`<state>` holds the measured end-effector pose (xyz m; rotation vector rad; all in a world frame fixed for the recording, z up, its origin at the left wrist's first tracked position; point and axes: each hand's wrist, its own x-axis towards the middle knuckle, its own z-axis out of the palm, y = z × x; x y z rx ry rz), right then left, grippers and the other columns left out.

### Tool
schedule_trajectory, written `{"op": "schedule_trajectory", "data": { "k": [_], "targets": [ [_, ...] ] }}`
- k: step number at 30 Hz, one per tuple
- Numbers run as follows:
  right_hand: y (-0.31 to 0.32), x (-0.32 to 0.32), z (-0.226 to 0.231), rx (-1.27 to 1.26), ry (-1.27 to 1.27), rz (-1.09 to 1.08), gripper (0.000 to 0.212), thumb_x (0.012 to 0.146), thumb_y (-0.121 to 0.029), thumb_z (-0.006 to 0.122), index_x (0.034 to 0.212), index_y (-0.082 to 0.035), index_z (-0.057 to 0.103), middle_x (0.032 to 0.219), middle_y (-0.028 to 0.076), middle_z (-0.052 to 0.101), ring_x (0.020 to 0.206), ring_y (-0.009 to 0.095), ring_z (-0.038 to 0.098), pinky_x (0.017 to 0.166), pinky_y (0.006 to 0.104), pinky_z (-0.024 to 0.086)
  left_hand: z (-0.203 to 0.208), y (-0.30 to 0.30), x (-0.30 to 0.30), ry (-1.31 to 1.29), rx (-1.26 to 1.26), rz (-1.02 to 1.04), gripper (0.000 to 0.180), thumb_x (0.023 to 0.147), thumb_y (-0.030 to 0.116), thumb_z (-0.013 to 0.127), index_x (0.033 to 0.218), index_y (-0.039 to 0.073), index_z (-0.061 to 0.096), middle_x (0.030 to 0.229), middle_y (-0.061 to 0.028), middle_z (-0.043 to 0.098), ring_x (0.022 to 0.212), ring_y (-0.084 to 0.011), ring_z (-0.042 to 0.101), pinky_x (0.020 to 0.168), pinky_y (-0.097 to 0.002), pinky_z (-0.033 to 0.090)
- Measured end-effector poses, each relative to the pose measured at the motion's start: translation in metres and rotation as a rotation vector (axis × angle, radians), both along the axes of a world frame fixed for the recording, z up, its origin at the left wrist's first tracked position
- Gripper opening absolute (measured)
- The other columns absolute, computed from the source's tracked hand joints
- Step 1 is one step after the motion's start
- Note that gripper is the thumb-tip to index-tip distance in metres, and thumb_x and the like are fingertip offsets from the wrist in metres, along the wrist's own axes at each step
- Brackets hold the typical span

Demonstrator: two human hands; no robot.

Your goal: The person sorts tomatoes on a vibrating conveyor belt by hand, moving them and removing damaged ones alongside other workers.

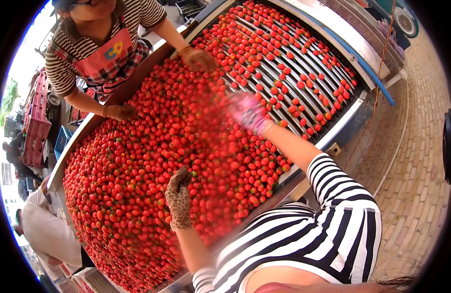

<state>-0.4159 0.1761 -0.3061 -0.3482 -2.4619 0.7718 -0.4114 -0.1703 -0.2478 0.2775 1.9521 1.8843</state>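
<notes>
A deep heap of small red cherry tomatoes (123,195) fills a wide bin, a few of them greenish or with stems on. My left hand (178,200), in a brown leopard-print glove, is over the heap with its fingers bent together; what they hold, if anything, is hidden. A small green tomato (194,173) is right by its fingertips. Farther right, my right hand (249,112), in a pink patterned glove, is blurred by motion where the heap meets the metal rollers (284,63). Its fingers cannot be made out. Smeared red tomatoes show between my hands.
Across the bin, a co-worker in an apron (108,53) has brown-gloved hands on the tomatoes. Another person (47,229) bends at the left. A blue pipe (355,51) runs along the roller frame. Brick paving (416,161) lies at right, and pink crates (37,117) stand far left.
</notes>
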Motion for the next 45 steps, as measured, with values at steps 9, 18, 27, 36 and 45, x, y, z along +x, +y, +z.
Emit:
{"op": "schedule_trajectory", "data": {
  "k": [9, 18, 27, 36, 45],
  "targets": [
    [0.002, 0.044, -0.043, 0.328, -0.437, -0.053, 0.043, 0.08, -0.046, 0.056, 0.111, -0.016, 0.062, 0.118, 0.013, 0.056, 0.109, 0.031, 0.053, 0.1, 0.0445, 0.035, -0.124, 0.105, -0.062, 0.268, -0.434, -0.355, 0.044, 0.076, -0.005, 0.041, 0.116, 0.0, 0.058, 0.115, -0.0155, 0.061, 0.111, -0.0269, 0.056, 0.096, -0.0349, 0.043],
    [-0.02, 0.059, -0.07, 0.261, -0.263, -0.081, 0.043, 0.078, -0.036, 0.061, 0.114, -0.013, 0.059, 0.111, 0.014, 0.06, 0.107, 0.034, 0.053, 0.093, 0.0435, 0.043, -0.128, 0.145, -0.029, 0.614, -0.821, -0.702, 0.032, 0.086, 0.026, 0.056, 0.111, 0.006, 0.058, 0.097, -0.0184, 0.062, 0.098, -0.0355, 0.057, 0.083, -0.0453, 0.047],
    [-0.04, 0.072, -0.062, 0.236, -0.338, 0.027, 0.041, 0.078, -0.042, 0.059, 0.105, -0.012, 0.063, 0.106, 0.015, 0.059, 0.104, 0.032, 0.054, 0.09, 0.0426, 0.044, -0.099, 0.127, -0.025, 0.381, -0.875, -0.998, 0.048, 0.078, 0.031, 0.06, 0.119, 0.006, 0.054, 0.103, -0.0176, 0.064, 0.098, -0.0352, 0.06, 0.086, -0.0432, 0.047],
    [-0.147, 0.074, -0.183, -0.721, -0.355, 0.02, 0.056, 0.085, -0.046, 0.056, 0.133, -0.019, 0.046, 0.119, 0.015, 0.059, 0.11, 0.029, 0.056, 0.096, 0.036, 0.042, -0.081, -0.002, -0.032, -0.56, 0.271, -0.02, 0.026, 0.085, 0.01, 0.055, 0.108, 0.002, 0.062, 0.09, -0.0058, 0.063, 0.074, -0.0064, 0.058, 0.05, -0.0172, 0.044],
    [-0.324, 0.055, -0.051, -0.754, -0.659, 0.659, 0.074, 0.086, -0.046, 0.053, 0.145, -0.011, 0.023, 0.15, 0.029, -0.002, 0.139, 0.045, 0.001, 0.113, 0.0413, 0.015, 0.037, -0.007, -0.045, -0.351, 0.751, -0.077, 0.026, 0.088, 0.018, 0.063, 0.11, 0.003, 0.06, 0.095, -0.0089, 0.063, 0.071, -0.0108, 0.06, 0.051, -0.0194, 0.051]
  ]
}}
